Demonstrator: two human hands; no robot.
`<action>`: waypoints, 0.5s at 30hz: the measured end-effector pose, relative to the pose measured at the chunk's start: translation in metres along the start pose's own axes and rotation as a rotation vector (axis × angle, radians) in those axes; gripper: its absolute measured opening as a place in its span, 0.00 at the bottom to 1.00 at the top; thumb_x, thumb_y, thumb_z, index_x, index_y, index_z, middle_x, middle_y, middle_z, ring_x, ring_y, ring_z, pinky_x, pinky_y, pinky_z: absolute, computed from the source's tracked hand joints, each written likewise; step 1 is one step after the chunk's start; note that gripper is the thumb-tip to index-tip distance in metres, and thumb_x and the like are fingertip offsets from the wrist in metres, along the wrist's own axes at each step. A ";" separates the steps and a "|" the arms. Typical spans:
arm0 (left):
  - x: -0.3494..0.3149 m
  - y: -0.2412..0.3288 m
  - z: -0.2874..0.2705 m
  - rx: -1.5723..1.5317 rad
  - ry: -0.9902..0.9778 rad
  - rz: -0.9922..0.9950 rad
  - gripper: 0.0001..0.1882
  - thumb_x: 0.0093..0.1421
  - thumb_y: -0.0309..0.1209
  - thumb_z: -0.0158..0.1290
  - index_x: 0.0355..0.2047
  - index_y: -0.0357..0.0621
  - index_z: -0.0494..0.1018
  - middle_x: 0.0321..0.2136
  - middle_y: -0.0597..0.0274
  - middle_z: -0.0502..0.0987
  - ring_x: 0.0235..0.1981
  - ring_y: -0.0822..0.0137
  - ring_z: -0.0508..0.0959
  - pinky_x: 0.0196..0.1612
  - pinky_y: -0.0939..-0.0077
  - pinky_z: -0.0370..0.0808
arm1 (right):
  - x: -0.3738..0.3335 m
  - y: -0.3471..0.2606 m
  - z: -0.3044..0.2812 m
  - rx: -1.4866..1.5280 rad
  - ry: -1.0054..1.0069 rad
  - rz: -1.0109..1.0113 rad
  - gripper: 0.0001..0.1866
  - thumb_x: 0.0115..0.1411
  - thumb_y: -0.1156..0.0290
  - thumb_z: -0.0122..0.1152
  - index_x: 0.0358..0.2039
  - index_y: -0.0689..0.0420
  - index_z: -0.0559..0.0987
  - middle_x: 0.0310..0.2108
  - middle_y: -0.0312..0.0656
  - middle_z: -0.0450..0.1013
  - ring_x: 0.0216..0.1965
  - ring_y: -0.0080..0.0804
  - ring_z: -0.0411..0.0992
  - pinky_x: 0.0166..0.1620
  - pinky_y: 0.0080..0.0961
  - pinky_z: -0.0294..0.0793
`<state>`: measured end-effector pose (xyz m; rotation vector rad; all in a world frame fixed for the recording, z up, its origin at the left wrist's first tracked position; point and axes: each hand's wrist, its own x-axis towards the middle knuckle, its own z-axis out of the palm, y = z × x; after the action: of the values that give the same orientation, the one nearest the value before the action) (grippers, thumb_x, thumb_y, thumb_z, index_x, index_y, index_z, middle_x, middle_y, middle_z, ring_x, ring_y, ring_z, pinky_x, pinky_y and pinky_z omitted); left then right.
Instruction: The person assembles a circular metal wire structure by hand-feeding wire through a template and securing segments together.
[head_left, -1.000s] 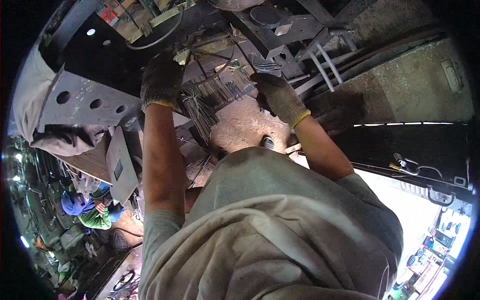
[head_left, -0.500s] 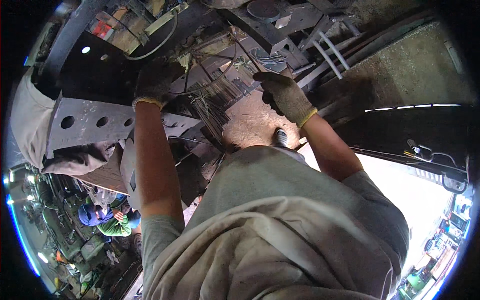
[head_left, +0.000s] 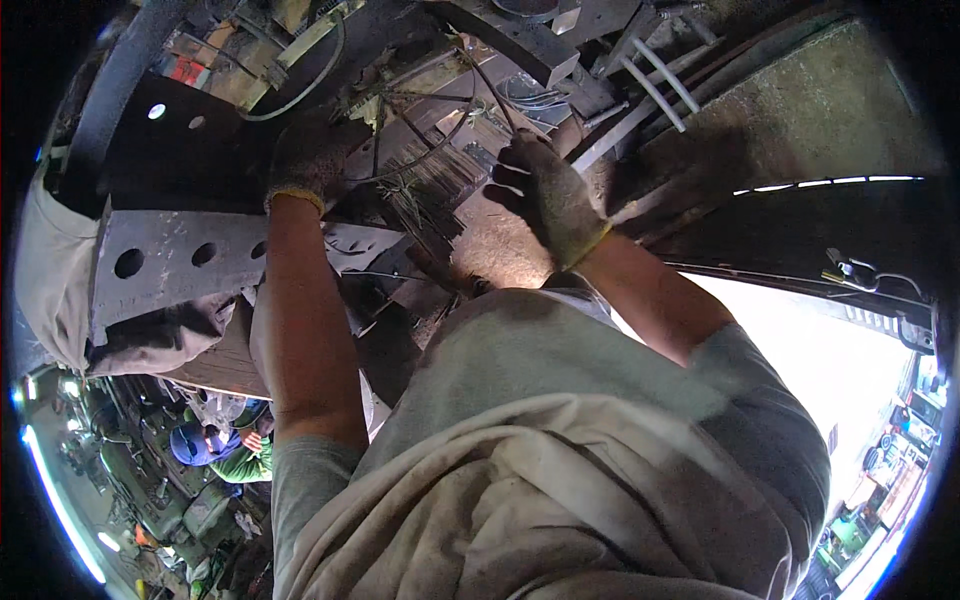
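Observation:
My right hand [head_left: 548, 192], in a knitted work glove with a yellow cuff, is raised with its fingers apart. Its fingertips are close to the lower end of a thin dark rod [head_left: 492, 92]; I cannot tell whether they touch. My left hand [head_left: 305, 165], gloved too, reaches into shadow beside a dark steel plate [head_left: 165, 170]. Its fingers are too dark to make out, so what it grips or touches is hidden. Below it runs a lighter metal bar with round holes [head_left: 165, 255]. Between the hands lie several thin metal strips [head_left: 440, 172].
A bent cable [head_left: 325, 85] curves at the upper left, near grey cloth [head_left: 60, 265]. A ladder-like frame [head_left: 655, 85] and a large rusty plate [head_left: 790, 120] stand at the right. At the lower left, a person in a blue cap [head_left: 195, 445] sits among machinery.
My right hand has shifted slightly left, its fingers now more spread. My left hand has barely moved. The view has tilted a little, and the shoe has gone out of sight.

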<state>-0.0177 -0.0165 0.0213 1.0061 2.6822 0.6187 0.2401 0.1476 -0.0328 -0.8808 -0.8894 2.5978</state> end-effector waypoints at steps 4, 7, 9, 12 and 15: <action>-0.008 0.037 -0.012 0.064 -0.045 -0.058 0.29 0.54 0.48 0.57 0.51 0.44 0.76 0.49 0.44 0.78 0.50 0.45 0.77 0.53 0.58 0.71 | 0.027 0.072 0.042 -0.094 0.114 -0.265 0.22 0.66 0.51 0.55 0.48 0.57 0.73 0.39 0.44 0.71 0.41 0.38 0.72 0.50 0.38 0.76; -0.007 0.035 -0.013 0.055 -0.117 -0.088 0.30 0.55 0.48 0.57 0.53 0.43 0.75 0.50 0.45 0.77 0.51 0.46 0.77 0.54 0.58 0.71 | 0.044 0.093 0.085 0.019 0.192 -0.207 0.19 0.66 0.53 0.54 0.46 0.56 0.74 0.36 0.43 0.72 0.40 0.37 0.72 0.47 0.35 0.76; -0.007 0.028 -0.008 0.061 -0.084 -0.108 0.29 0.57 0.48 0.56 0.55 0.45 0.73 0.51 0.45 0.77 0.52 0.47 0.76 0.54 0.57 0.70 | 0.038 0.086 0.097 -0.067 0.270 -0.273 0.18 0.66 0.56 0.54 0.46 0.56 0.74 0.34 0.42 0.72 0.38 0.36 0.72 0.44 0.34 0.75; -0.010 0.027 -0.010 0.032 -0.079 -0.068 0.29 0.57 0.48 0.57 0.55 0.45 0.73 0.50 0.45 0.77 0.52 0.47 0.77 0.54 0.57 0.70 | 0.043 0.086 0.056 -0.836 0.311 -0.847 0.16 0.65 0.64 0.52 0.51 0.56 0.74 0.32 0.39 0.71 0.34 0.31 0.71 0.37 0.31 0.74; -0.018 0.038 -0.011 0.077 0.004 -0.097 0.28 0.55 0.46 0.57 0.54 0.46 0.75 0.52 0.46 0.77 0.52 0.45 0.76 0.54 0.57 0.71 | 0.042 0.061 0.030 -1.422 0.180 -1.029 0.19 0.64 0.72 0.50 0.56 0.56 0.72 0.29 0.36 0.70 0.30 0.27 0.70 0.31 0.27 0.72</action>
<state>0.0138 -0.0065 0.0491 0.8880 2.7587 0.5026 0.1856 0.1035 -0.0710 -0.5399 -2.3046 0.7768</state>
